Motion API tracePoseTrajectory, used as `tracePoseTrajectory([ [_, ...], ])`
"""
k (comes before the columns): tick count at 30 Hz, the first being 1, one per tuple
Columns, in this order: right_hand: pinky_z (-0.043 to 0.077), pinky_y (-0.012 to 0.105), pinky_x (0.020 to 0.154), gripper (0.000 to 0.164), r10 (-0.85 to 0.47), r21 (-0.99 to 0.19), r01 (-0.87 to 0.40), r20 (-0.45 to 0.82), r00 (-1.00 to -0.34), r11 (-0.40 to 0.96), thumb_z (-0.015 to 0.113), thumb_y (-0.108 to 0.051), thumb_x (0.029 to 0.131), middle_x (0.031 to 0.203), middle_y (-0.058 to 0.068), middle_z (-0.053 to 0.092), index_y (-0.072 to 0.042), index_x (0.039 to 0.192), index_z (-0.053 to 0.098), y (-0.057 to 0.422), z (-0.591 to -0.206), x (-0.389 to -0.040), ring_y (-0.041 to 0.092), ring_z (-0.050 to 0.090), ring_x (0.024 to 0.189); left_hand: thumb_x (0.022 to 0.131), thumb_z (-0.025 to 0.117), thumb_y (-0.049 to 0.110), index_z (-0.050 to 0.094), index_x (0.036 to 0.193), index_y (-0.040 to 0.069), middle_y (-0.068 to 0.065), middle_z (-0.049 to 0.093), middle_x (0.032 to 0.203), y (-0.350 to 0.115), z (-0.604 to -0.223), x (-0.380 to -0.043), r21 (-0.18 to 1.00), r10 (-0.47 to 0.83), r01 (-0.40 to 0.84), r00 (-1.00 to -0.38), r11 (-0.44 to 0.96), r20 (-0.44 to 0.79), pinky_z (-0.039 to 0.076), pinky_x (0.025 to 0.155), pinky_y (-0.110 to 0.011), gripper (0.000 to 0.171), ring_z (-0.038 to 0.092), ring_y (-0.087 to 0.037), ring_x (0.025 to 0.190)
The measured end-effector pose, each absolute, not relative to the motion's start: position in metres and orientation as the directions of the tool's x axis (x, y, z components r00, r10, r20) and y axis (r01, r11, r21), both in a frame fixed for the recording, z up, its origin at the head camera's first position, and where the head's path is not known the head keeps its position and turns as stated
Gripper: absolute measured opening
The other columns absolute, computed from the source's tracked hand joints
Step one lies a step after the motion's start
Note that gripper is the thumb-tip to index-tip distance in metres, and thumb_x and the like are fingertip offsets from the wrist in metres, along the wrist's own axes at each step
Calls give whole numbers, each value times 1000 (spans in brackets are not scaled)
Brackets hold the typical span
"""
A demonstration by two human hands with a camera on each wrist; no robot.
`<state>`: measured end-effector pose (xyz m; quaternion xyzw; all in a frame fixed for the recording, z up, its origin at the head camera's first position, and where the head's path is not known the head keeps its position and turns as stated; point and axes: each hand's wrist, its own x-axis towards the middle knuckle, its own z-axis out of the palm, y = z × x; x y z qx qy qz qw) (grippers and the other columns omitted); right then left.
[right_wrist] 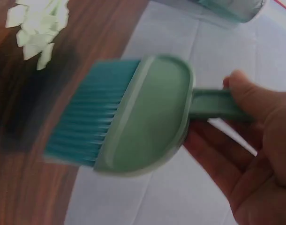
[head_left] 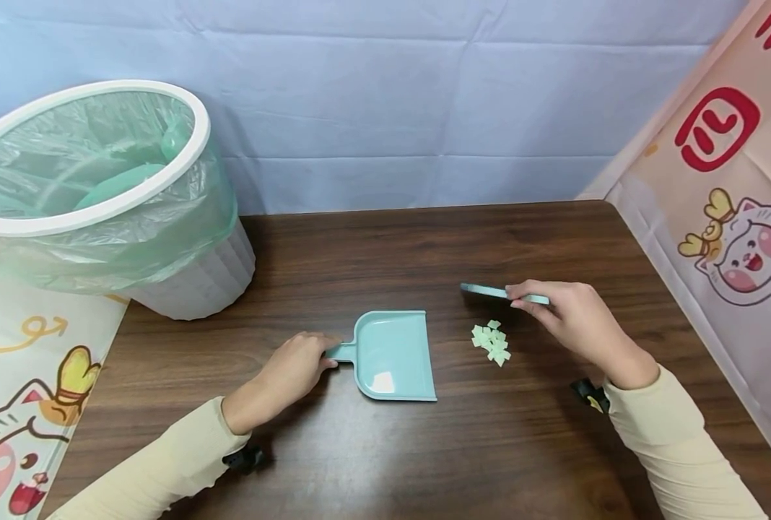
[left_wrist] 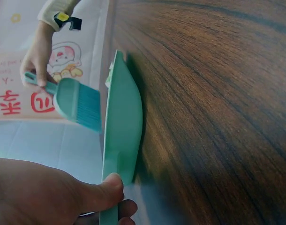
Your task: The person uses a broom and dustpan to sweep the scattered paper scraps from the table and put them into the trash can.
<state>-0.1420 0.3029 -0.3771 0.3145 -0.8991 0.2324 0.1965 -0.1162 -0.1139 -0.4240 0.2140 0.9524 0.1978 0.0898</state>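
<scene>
A light teal dustpan (head_left: 395, 354) lies on the wooden table, its wide mouth turned right. My left hand (head_left: 297, 365) grips its handle (left_wrist: 110, 213), thumb on top. In my right hand (head_left: 577, 318) I hold the handle of a small hand brush (right_wrist: 150, 112) above the table; its dark teal bristles (right_wrist: 94, 110) show in the right wrist view. Several pale green paper scraps (head_left: 491, 341) lie in a loose pile between the dustpan's mouth and my right hand. The brush is behind the pile, apart from it.
A white trash bin (head_left: 197, 278) with a green plastic liner stands at the table's back left; something green lies inside. A pale cloth wall (head_left: 411, 108) rises behind the table (head_left: 372, 253). Cartoon-printed sheets (head_left: 730, 217) hang at right and lie at left.
</scene>
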Motion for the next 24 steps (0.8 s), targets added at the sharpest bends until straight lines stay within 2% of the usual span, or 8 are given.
tracePoseTrajectory([
  [3,53,29,69,37,-508,-306,-682,484,-712,664,85,4,72,101,-3,78,-16,102,78,305,-383,-142,16,75,84,90,78,9,74,120,6,-9,73,113,-113,-424,-116,413,449,379,-889,828,-85,55,92,-46,30,68,-31,107],
  [5,54,30,70,37,-522,-312,-688,472,-710,655,85,4,72,101,-4,78,-18,101,78,307,-385,-141,16,75,85,90,78,9,74,120,5,-10,73,113,-113,-424,-116,410,450,381,-889,829,-84,55,92,-46,30,68,-31,107],
  [11,52,22,68,33,-586,-321,-724,432,-685,610,85,-2,76,100,-6,77,-24,99,76,313,-381,-134,8,73,82,90,78,8,74,120,4,-11,73,115,-113,-424,-116,411,444,375,-892,831,-83,56,92,-45,31,68,-31,108],
  [16,47,14,63,26,-619,-376,-740,405,-673,559,82,-6,83,96,-8,77,-24,100,76,317,-372,-127,-2,66,76,90,77,8,73,121,3,-11,73,114,-113,-424,-117,402,446,379,-891,833,-85,56,92,-45,32,68,-32,107],
  [20,43,13,55,28,-538,-412,-673,406,-739,614,81,2,81,90,-4,76,-18,100,76,318,-366,-122,-3,55,64,90,77,9,73,122,3,-12,73,115,-112,-424,-117,397,447,380,-890,835,-87,55,93,-45,33,68,-32,108],
  [24,36,21,46,15,-321,-362,-490,436,-841,793,77,-1,88,63,-4,62,-12,98,73,316,-363,-117,4,43,50,91,77,9,73,121,4,-11,73,114,-112,-423,-117,392,448,384,-890,836,-82,56,91,-44,31,68,-31,107],
])
